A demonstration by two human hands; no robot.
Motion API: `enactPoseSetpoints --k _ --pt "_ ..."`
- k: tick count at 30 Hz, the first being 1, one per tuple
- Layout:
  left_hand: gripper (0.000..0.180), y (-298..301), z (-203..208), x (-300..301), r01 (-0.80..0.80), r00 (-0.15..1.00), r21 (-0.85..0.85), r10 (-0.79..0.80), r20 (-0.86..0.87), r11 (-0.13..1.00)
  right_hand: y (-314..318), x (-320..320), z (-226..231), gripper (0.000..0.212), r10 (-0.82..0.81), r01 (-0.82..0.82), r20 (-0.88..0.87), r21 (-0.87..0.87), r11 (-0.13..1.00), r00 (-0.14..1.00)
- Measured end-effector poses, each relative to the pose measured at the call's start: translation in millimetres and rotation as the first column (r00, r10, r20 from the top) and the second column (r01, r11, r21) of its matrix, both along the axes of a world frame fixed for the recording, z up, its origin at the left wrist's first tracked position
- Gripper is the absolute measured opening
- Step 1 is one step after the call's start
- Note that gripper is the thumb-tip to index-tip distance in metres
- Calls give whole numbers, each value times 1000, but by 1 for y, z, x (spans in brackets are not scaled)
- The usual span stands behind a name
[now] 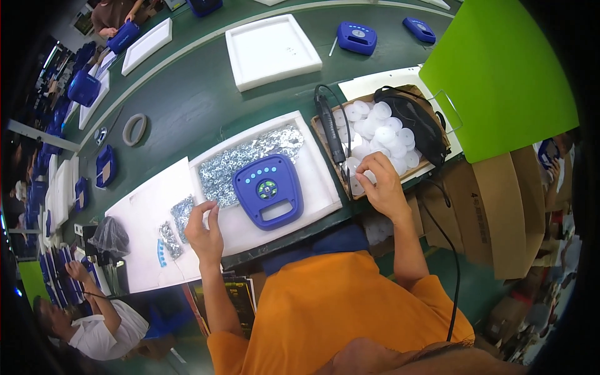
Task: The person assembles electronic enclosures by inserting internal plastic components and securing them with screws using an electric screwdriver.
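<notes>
A blue plastic housing (289, 187) with a handle slot and a round green part in its middle lies on the white foam tray (325, 187), partly over a pile of small metal nuts or washers (219, 169). My left hand (205, 234) is at the pile's near left edge, left of the housing. Its thumb and forefinger are curled close together; anything between them is too small to tell. On the right, my right hand (389, 190) is over the near edge of a cardboard box of white plastic discs (384, 134). A white disc shows between its thumb and forefinger.
A corded electric screwdriver (329, 125) lies along the box's left side, beside a black mesh bag (415, 122). Small bags of metal parts (181, 215) lie left. Across the green bench are a white foam tray (272, 50), blue housings (357, 37) and a tape roll (134, 129).
</notes>
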State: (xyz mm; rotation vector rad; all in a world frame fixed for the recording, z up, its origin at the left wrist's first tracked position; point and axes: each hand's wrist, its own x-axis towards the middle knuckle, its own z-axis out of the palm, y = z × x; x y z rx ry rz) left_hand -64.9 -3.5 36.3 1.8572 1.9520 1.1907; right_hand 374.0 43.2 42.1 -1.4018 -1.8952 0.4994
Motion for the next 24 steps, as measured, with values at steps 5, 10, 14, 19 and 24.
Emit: enactPoseSetpoints --k 5,10,14,19,24 --pt "6 -10 -2 18 21 989 23 -24 148 1000 7 -56 14 18 241 -231 -152 77 970 959" --pt "6 -14 -10 33 41 974 16 -44 221 999 26 -127 -7 15 467 -462 33 221 859 884" --pt "6 -21 -10 38 36 965 15 -39 260 999 35 -145 -17 13 493 -546 248 247 801 834" --pt "7 -25 -12 38 32 966 16 -35 257 999 35 -143 -14 15 509 -549 207 272 791 836" --pt "7 -30 -9 38 14 960 -2 -13 281 1000 52 -109 -21 14 289 -296 73 143 944 955"
